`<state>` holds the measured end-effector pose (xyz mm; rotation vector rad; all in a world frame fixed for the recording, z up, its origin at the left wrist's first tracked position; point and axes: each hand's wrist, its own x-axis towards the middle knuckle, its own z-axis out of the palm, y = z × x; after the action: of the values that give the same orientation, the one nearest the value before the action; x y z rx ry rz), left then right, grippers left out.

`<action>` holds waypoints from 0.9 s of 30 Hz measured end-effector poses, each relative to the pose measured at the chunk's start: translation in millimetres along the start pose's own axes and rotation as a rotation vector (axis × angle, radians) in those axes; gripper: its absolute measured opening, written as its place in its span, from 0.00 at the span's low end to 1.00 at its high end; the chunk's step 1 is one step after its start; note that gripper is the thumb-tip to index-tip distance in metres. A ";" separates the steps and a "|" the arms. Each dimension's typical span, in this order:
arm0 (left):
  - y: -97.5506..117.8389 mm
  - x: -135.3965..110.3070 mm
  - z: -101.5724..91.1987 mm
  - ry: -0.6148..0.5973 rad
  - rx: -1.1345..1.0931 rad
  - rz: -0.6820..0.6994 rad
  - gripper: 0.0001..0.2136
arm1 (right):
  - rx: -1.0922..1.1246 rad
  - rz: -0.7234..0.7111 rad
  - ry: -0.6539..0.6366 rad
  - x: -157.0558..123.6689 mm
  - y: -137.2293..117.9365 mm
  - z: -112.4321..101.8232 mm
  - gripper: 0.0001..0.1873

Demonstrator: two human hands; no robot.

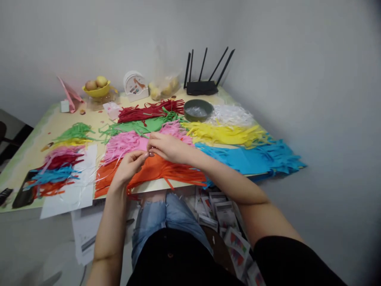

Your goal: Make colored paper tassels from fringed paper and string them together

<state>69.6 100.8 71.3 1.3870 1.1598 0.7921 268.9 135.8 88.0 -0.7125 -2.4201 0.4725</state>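
Note:
My left hand [131, 166] and my right hand [166, 147] meet fingertip to fingertip above the table, both pinched closed. Whatever lies between the fingertips is too small to make out. A thin, clear string [107, 176] loops down beside my left wrist. Beneath the hands lie fringed orange paper [151, 169] and fringed pink paper [125, 145]. Behind these are green fringed paper [139, 126] and dark red fringed paper [149, 112]. To the right spread yellow fringed paper [223, 134], blue fringed paper [238, 159] and white fringed strips [233, 115].
Small bunches of coloured strips [59, 171] rest at left beside a white sheet [86, 190] and a dark phone [24, 194]. A round green tin [198, 113], a black router [202, 87] and a yellow fruit bowl [97, 93] stand farther back. Printed packets [226, 216] are piled below the table.

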 end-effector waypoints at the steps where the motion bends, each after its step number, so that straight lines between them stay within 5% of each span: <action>1: -2.7 -6.6 0.3 0.011 -0.013 0.009 0.25 | 0.049 0.005 0.042 -2.0 -2.4 4.3 0.07; 4: -13.5 -23.4 0.7 0.089 -0.040 0.076 0.23 | 0.372 0.120 0.082 -8.3 -10.6 17.5 0.10; 7: -25.3 -35.8 2.3 0.142 -0.079 0.102 0.22 | 0.682 0.286 -0.070 -15.2 -17.6 30.9 0.15; 10: -34.6 -44.7 3.5 0.214 -0.004 0.135 0.20 | 0.523 0.327 -0.028 -22.3 -21.4 39.8 0.08; 17: -37.0 -61.6 6.5 0.235 0.236 0.180 0.15 | 0.031 -0.026 0.111 -35.1 -28.9 38.5 0.07; 21: -31.5 -70.2 11.6 0.159 0.322 0.185 0.16 | -0.055 -0.086 0.284 -35.7 -28.7 38.1 0.08; 27: -29.5 -75.1 9.8 0.060 0.293 0.226 0.16 | 0.032 -0.075 0.336 -37.6 -25.0 43.9 0.07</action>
<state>50.6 24.2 52.1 1.7715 1.2140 0.8507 258.9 86.7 49.9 -0.6293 -2.1111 0.3301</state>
